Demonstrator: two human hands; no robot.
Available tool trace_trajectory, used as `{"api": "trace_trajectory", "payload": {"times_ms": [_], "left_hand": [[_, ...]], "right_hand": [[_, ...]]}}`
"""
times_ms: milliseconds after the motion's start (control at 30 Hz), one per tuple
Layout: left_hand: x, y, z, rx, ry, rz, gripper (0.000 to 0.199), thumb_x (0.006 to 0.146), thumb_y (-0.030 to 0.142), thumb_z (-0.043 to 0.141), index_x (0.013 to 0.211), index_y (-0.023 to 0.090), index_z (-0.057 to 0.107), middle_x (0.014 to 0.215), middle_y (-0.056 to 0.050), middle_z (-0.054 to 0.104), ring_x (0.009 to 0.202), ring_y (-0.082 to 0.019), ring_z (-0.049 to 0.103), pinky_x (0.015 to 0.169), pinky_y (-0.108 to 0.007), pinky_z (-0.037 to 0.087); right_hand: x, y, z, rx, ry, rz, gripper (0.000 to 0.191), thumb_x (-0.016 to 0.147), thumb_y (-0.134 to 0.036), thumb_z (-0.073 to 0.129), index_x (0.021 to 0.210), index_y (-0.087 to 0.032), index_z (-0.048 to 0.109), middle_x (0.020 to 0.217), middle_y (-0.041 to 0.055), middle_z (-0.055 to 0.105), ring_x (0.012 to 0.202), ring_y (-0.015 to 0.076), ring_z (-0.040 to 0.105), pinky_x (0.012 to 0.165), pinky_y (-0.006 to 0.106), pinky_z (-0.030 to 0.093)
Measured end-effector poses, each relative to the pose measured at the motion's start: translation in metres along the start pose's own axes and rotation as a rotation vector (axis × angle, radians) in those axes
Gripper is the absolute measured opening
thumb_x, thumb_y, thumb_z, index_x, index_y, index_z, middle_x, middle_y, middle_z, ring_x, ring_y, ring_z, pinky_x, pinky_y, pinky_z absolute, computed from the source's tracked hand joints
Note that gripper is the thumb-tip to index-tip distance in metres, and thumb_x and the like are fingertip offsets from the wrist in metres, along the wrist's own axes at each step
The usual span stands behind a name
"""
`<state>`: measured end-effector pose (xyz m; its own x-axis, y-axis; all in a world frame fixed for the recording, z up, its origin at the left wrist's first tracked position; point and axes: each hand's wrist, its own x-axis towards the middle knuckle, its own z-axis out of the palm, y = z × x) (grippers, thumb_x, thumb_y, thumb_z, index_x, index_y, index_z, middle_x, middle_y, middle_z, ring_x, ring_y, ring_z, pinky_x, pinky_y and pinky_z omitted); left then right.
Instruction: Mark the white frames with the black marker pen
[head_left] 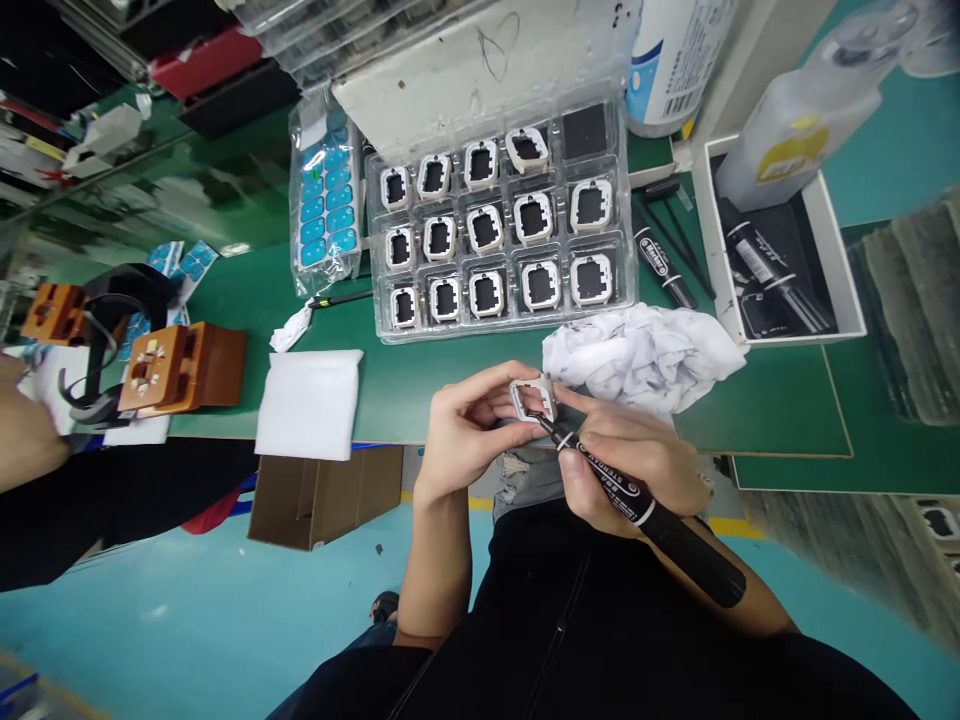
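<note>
My left hand (469, 425) pinches a small white square frame (546, 397) with rounded corners, held up just before the table's front edge. A black marker (615, 487) is gripped in my right hand (637, 455), its tip at the lower edge of the frame; whether it touches cannot be made out. My right index finger reaches to the frame's right side. Beyond my hands lies a clear plastic tray (517, 322) with several similar white frames in its compartments; its far right compartment shows only a black bottom. A crumpled white cloth (645, 355) lies beside my right hand.
A second marker (664, 265) lies right of the tray, near a white box (844, 290) holding a bottle (795, 135). Leftward are a bag of blue stickers (326, 200), a white foam sheet (309, 405), orange blocks (184, 370) and another person's arm (112, 510).
</note>
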<state>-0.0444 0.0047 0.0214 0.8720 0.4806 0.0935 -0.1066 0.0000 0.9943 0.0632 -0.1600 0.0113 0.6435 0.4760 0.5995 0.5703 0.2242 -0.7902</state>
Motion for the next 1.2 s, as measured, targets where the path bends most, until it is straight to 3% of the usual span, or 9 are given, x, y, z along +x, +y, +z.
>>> {"api": "trace_trajectory", "payload": {"times_ms": [133, 367, 600, 933, 1200], "left_hand": [[0.000, 0.001, -0.001, -0.041, -0.028, -0.002, 0.048, 0.085, 0.029, 0.109, 0.126, 0.019, 0.087, 0.103, -0.008, 0.089, 0.089, -0.022, 0.089, 0.084, -0.028, 0.079], [0.002, 0.000, -0.002, -0.027, -0.031, 0.002, 0.045, 0.085, 0.032, 0.109, 0.121, 0.017, 0.087, 0.098, -0.007, 0.087, 0.088, -0.022, 0.088, 0.084, -0.030, 0.079], [0.003, -0.002, -0.002, -0.022, -0.034, -0.010, 0.045, 0.086, 0.036, 0.108, 0.121, 0.018, 0.088, 0.100, -0.008, 0.087, 0.092, -0.023, 0.088, 0.086, -0.032, 0.078], [0.002, -0.004, -0.007, -0.027, -0.059, 0.012, 0.045, 0.083, 0.029, 0.110, 0.119, 0.017, 0.087, 0.104, -0.009, 0.085, 0.091, -0.022, 0.086, 0.083, -0.030, 0.076], [0.000, -0.002, -0.014, -0.030, -0.204, -0.008, 0.063, 0.089, 0.031, 0.107, 0.146, 0.020, 0.083, 0.114, -0.013, 0.088, 0.096, -0.027, 0.089, 0.090, -0.035, 0.077]], "right_hand": [[0.005, -0.001, -0.004, 0.085, 0.007, -0.116, 0.021, 0.102, -0.013, 0.076, 0.104, -0.033, 0.069, 0.079, -0.0099, 0.077, 0.063, 0.0170, 0.079, 0.097, 0.048, 0.081], [0.004, 0.001, -0.006, 0.063, -0.014, -0.097, 0.017, 0.105, -0.020, 0.078, 0.102, -0.034, 0.069, 0.075, -0.0111, 0.076, 0.060, 0.0166, 0.077, 0.095, 0.045, 0.081], [0.009, -0.001, -0.002, 0.071, 0.018, -0.211, 0.033, 0.096, -0.004, 0.073, 0.112, -0.032, 0.067, 0.077, -0.0091, 0.075, 0.058, 0.0173, 0.075, 0.097, 0.048, 0.081], [0.005, 0.001, -0.003, 0.117, -0.009, -0.288, 0.034, 0.095, -0.004, 0.071, 0.114, -0.032, 0.064, 0.074, -0.0118, 0.072, 0.057, 0.0145, 0.073, 0.101, 0.049, 0.080], [0.004, 0.002, 0.002, 0.243, 0.046, -0.358, 0.032, 0.092, -0.002, 0.068, 0.110, -0.028, 0.064, 0.077, -0.0090, 0.070, 0.054, 0.0142, 0.069, 0.099, 0.055, 0.080]]}}
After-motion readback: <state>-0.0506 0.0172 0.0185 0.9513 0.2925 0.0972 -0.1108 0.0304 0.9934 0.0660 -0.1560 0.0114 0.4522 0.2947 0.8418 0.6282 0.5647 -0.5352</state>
